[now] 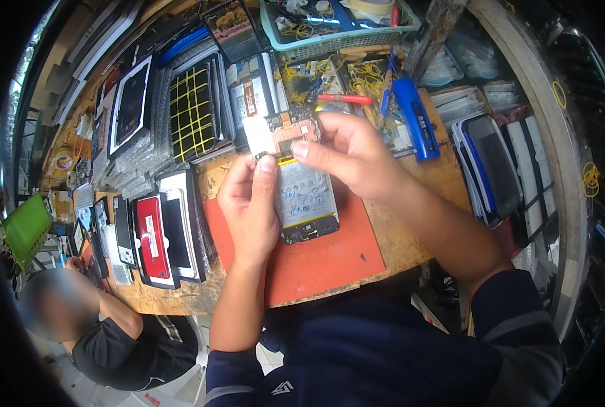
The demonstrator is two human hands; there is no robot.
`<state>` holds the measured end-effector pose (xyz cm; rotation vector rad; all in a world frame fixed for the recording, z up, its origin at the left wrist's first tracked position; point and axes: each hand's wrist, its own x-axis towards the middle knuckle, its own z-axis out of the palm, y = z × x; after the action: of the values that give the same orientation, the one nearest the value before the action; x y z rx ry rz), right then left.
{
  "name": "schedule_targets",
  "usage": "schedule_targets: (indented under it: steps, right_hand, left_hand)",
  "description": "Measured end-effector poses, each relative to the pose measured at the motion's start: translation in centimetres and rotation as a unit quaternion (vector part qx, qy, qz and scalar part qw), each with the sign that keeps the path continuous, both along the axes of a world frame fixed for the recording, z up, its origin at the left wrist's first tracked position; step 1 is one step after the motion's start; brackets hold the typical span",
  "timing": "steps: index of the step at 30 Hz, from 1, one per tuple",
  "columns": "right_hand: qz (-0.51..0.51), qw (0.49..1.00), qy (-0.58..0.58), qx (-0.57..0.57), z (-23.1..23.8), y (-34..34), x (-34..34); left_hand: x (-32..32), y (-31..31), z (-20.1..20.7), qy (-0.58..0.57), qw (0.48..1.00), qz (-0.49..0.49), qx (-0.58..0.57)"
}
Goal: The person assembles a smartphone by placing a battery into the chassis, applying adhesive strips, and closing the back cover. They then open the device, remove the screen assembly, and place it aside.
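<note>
An opened smartphone point(304, 198) is held over an orange-red mat point(326, 271), its battery and circuit board bare. Handwritten blue marks show on the silver battery. My left hand point(251, 203) grips the phone's upper left side, thumb on the front and fingers behind. Near that thumb is a flat, bright white piece point(258, 136); whether it is part of the phone I cannot tell. My right hand point(353, 152) holds the upper right side, its thumb pressed on the board beside a dark square part. The right fingers are curled behind the phone, partly hidden.
Stacked phone screens and bubble-wrapped panels point(197, 105) fill the left. Behind lie a red-handled tool point(345, 99), a blue tool point(414, 119), yellow bands and a teal basket point(343, 46). Bundled phone panels point(485, 166) stand right. A person in black point(122, 346) sits at lower left.
</note>
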<state>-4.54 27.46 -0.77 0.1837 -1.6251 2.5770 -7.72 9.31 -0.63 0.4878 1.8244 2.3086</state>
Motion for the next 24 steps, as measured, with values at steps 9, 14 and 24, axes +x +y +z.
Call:
schedule_targets:
  steps: [9,14,24]
  right_hand:
    - [-0.003,0.999,0.025,0.046,0.1,0.2,0.1]
    - [0.018,1.0,-0.004,0.009,0.0,0.3,-0.1]
    - [0.065,0.987,0.041,0.143,0.1,-0.2,0.8]
  left_hand:
    - [-0.4,-0.5,-0.2,-0.029,0.998,-0.032,0.039]
    - [-0.3,-0.3,-0.1,-0.021,0.999,-0.006,0.028]
    - [-1.1,-1.0,0.8,-0.018,1.0,0.006,0.016]
